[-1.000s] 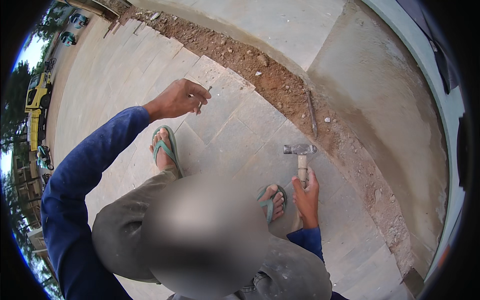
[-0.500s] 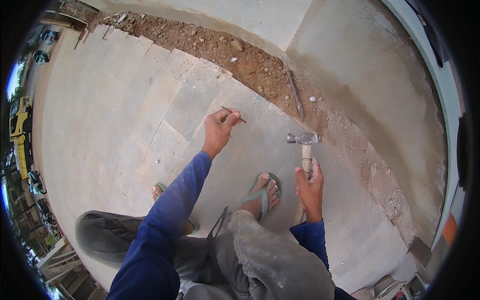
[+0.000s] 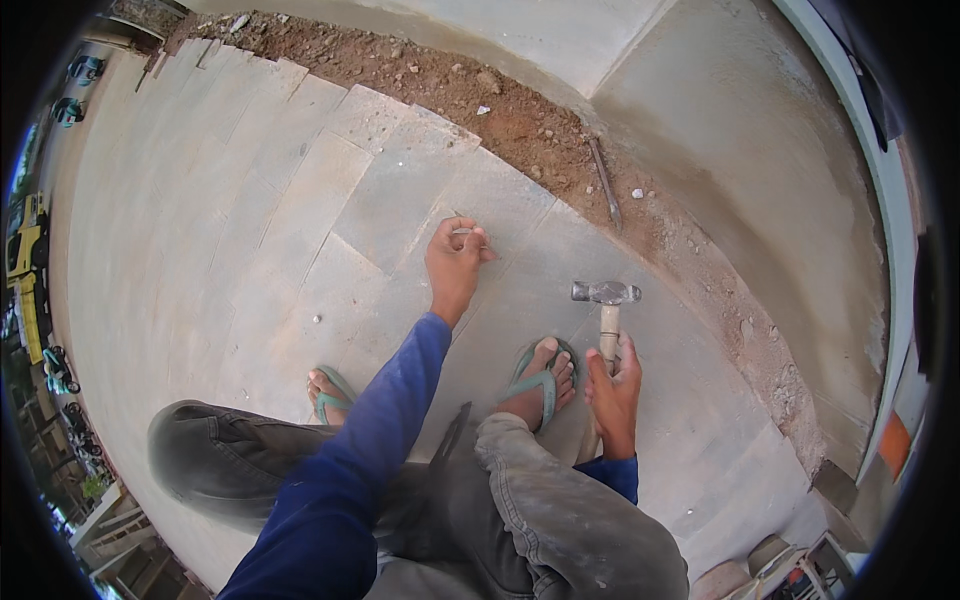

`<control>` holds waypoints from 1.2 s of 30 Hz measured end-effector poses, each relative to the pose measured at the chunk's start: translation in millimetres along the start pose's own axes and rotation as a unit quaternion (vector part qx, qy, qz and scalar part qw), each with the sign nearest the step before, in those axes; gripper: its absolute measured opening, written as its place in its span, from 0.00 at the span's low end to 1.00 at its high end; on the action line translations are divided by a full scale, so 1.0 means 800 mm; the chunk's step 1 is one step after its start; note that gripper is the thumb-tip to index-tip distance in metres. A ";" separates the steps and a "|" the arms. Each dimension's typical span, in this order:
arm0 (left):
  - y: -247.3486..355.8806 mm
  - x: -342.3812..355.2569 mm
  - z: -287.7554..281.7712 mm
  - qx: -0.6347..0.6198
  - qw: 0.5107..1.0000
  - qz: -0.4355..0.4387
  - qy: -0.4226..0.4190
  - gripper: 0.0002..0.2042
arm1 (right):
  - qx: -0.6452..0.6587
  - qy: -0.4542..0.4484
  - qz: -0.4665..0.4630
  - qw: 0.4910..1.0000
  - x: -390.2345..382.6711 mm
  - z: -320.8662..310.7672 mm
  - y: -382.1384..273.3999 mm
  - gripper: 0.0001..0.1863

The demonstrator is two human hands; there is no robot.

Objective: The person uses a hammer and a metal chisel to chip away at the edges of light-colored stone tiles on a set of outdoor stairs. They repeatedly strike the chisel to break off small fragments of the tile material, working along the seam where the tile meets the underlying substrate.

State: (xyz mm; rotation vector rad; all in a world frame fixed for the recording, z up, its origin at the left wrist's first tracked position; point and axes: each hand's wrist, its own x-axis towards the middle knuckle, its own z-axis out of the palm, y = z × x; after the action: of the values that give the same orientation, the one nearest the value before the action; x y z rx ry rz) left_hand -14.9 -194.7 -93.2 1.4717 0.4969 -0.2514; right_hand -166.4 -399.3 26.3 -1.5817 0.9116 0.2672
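Observation:
My left hand [image 3: 456, 265] is closed in a pinch above the grey paving, its fingertips on a thin dark metal rod [image 3: 459, 214]. Most of that rod is hidden behind the fingers. To the right, my right hand [image 3: 615, 400] is wrapped around the pale wooden handle of a hammer [image 3: 606, 292]. The grey metal head points away from me, above the slabs and beyond my right foot. A pointed iron bar [image 3: 605, 185] lies farther off, on the strip of soil.
Stone paving slabs [image 3: 310, 185] spread under my sandalled feet. Beyond them runs a band of reddish soil and rubble [image 3: 430, 85] along a cement wall [image 3: 750, 130]. A yellow truck [image 3: 27, 270] and motorbikes stand far left. Crates and tools lie at the lower right.
The rod has turned in my left fingers, and less of it shows. My left hand has shifted slightly right. The hammer stays held in my right hand, while the whole view has shifted a little.

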 end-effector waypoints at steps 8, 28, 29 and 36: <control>0.006 0.035 -0.063 0.029 0.990 0.064 0.119 0.14 | 0.011 -0.003 -0.020 1.000 -0.009 0.017 0.002 0.28; -0.003 0.066 -0.064 0.150 0.962 0.161 0.161 0.06 | -0.042 -0.009 -0.042 0.998 -0.026 0.036 -0.017 0.29; -0.003 0.064 -0.064 0.150 0.961 0.163 0.163 0.06 | -0.041 -0.013 -0.043 0.998 -0.025 0.037 -0.017 0.29; -0.005 0.055 -0.060 0.153 0.961 0.154 0.170 0.06 | -0.040 -0.039 -0.047 0.997 -0.022 0.052 -0.038 0.29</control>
State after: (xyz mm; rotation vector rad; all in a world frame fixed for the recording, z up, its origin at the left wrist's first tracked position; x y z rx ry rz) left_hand 13.9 -141.7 -118.0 1.8835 0.5080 0.1851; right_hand -144.6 -355.0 49.5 -1.6702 0.7725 0.3006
